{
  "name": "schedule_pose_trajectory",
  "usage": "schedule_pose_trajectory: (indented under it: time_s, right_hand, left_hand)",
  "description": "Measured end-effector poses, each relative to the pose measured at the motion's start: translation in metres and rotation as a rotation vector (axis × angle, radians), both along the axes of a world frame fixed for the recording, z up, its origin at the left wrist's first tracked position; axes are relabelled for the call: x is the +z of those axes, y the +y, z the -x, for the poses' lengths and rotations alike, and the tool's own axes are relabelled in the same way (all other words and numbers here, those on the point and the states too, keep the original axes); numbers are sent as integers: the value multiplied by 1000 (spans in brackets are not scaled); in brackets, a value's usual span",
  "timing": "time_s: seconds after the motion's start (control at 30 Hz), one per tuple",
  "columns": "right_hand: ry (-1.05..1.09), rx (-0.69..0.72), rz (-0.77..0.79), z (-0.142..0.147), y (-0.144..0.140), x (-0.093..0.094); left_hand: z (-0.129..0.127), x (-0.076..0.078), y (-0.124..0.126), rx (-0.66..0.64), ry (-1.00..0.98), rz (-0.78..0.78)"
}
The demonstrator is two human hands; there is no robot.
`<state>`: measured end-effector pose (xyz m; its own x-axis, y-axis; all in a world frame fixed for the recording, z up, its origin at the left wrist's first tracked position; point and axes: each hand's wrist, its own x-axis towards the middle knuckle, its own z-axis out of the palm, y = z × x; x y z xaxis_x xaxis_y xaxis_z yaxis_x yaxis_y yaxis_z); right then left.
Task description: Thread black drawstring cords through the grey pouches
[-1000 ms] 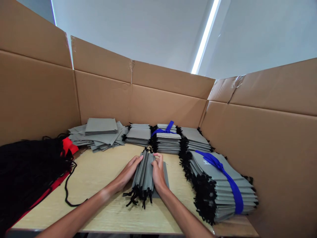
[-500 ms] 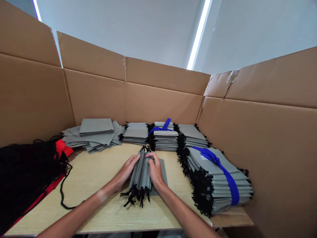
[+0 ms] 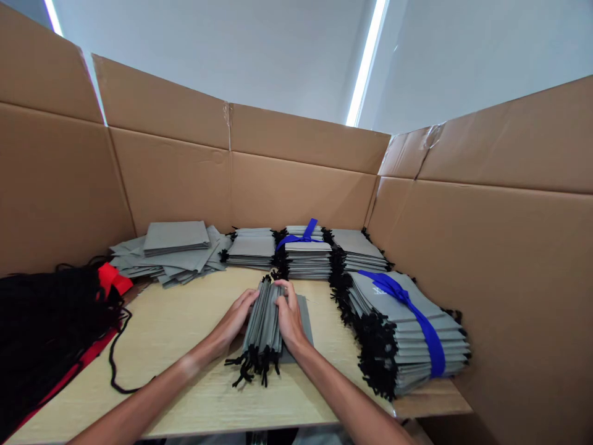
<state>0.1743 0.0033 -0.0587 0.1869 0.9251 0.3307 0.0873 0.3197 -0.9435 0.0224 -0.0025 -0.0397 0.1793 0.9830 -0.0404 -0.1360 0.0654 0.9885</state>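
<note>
- a bundle of gray cloth bags (image 3: pixel 263 327) is held on edge, slightly fanned, above a pale wooden table (image 3: pixel 185 346); black cord ends dangle from its near end. whether its lower edge touches the table is hidden.
- at the bundle's left side, the person's left hand (image 3: pixel 237 316) is half curled, its palm and fingers pressing the outer bags; some fingers are out of sight.
- at the bundle's right side, the right hand (image 3: pixel 290 316) is loosely bent, thumb and forefinger on the upper edges, the other fingers partly hidden.
- just right of the bundle, partly behind the right hand, a flat gray piece (image 3: pixel 306 321) lies on the table.
- beyond the bundle are three neat stacks of gray bags with black cords: a left stack (image 3: pixel 252 247), a middle stack (image 3: pixel 308 267) with a blue ribbon (image 3: pixel 302 239), and a right stack (image 3: pixel 356 242).
- right of the bundle, well apart, sits a bulky stack (image 3: pixel 417 355) tied with a blue band (image 3: pixel 428 337).
- beyond and left of the bundle is a messy pile of gray pieces (image 3: pixel 180 270).
- far left of the bundle, black cords (image 3: pixel 46 321) heap over red cloth (image 3: pixel 121 284).
- cardboard walls (image 3: pixel 301 185) rise behind the bundle and on both sides.
</note>
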Motion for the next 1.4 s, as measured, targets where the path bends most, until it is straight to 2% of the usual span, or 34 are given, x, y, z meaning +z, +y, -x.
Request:
schedule_pose_trajectory:
  time_s: [0.23,0.4,0.63,0.87,1.2,1.4]
  right_hand:
    - [-109,-47,-42,0,1,-2]
    - [-94,-34,-55,-1,2,-4]
    - [-134,-13,24,0,0,1]
    - [-51,-20,77,-2,-1,0]
    - [-91,-1,-13,0,-2,1]
    - [-29,-30,66,-1,0,-1]
  left_hand:
    - [-1,1,0,-4,29,4]
    - [-1,-2,2,-15,48,11]
    - [-1,-6,4,-40,75,2]
    - [1,-3,3,-44,79,-14]
    - [0,0,0,-74,113,-3]
    - [2,-3,4,-47,124,0]
